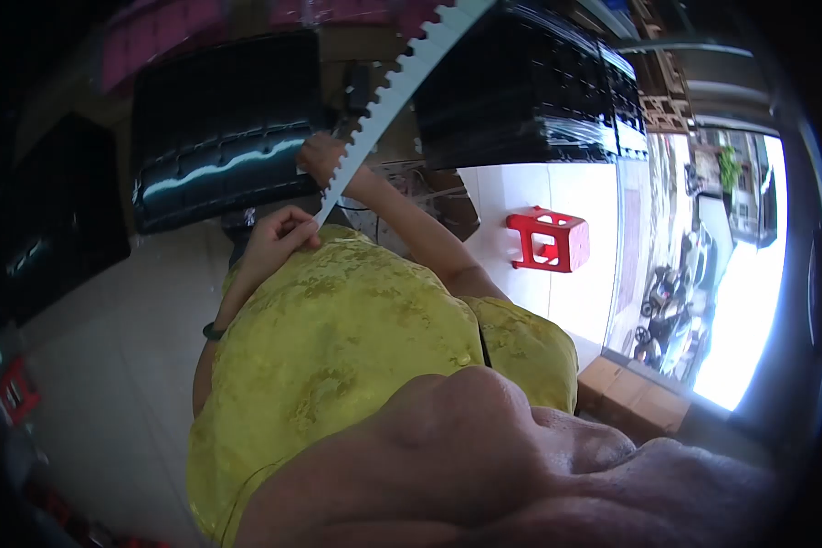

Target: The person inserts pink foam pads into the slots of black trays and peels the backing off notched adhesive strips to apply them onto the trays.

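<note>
A long white strip (397,96) with teeth along one edge runs from my lap up past the top of the view. My left hand (279,239), a dark bracelet at its wrist, pinches the strip's lower end. Behind the strip, my right hand (321,160) is closed with curled fingers, beside a black glossy tufted padded piece (228,128). The strip partly covers that hand, so what it holds, if anything, is hidden.
A black stack in shiny wrap (530,91) stands at upper right. A red plastic stool (553,240) sits on the pale floor. A cardboard box (630,397) is at lower right. Pink padded pieces (160,36) lie at the top. Motorbikes (671,292) show outside.
</note>
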### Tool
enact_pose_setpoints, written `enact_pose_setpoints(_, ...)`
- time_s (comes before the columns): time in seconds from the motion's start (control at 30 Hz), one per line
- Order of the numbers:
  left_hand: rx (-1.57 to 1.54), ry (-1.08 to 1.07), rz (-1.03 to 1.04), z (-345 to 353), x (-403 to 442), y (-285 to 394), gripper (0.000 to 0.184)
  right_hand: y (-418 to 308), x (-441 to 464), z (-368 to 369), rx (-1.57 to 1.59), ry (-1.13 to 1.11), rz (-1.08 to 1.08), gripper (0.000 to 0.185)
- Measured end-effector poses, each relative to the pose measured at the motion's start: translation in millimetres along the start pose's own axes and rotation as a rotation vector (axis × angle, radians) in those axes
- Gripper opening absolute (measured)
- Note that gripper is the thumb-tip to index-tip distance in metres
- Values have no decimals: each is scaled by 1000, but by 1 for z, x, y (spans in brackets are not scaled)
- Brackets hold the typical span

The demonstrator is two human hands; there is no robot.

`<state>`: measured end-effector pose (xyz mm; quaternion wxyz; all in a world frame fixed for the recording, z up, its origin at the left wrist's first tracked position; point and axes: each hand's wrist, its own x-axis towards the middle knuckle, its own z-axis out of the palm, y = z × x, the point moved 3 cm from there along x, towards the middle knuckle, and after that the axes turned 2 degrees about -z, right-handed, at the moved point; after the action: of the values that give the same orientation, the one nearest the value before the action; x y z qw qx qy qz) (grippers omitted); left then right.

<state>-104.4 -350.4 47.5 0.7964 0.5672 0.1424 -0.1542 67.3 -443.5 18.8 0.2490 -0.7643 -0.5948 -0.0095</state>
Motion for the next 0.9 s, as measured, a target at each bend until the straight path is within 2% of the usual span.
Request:
enact_pose_setpoints(0.03, -57, -1, 37, 2, 1, -5, 15, -3, -4, -2, -149, 47, -110, 7)
enact_pose_setpoints(0.07, 5, 29, 6, 0, 3, -8, 13, -1, -8, 7, -197, 1, -30, 8)
enact_pose_setpoints(0.13, -17, 34, 51, 6, 5, -10, 12, 0, -9, 10, -138, 22, -42, 11)
enact_pose_setpoints(0.17, 24, 48, 66, 5, 1, -4, 12, 14, -11, 28, 33, 54, 107, 14)
enact_pose_setpoints(0.27, 26, 47, 56, 10, -1, -1, 12, 8, -6, 28, -65, -104, 94, 16)
enact_pose_setpoints(0.3, 33, 54, 47, 12, -1, 1, 13, 4, -7, 20, -100, 63, 15, 13)
enact_pose_setpoints(0.4, 52, 34, 41, 16, 0, 2, 15, 3, -9, 12, -13, 123, 123, 14)
enact_pose_setpoints(0.5, 44, 44, 87, 19, 2, -2, 16, 8, -3, 24, 11, -54, 176, 20)
enact_pose_setpoints(0.6, 57, 74, 72, 26, 0, -2, 17, 4, -2, 17, -94, -103, 103, 20)
enact_pose_setpoints(0.9, 0, 185, 114, 30, 4, -27, 14, 21, -8, 18, -64, -41, 102, 19)
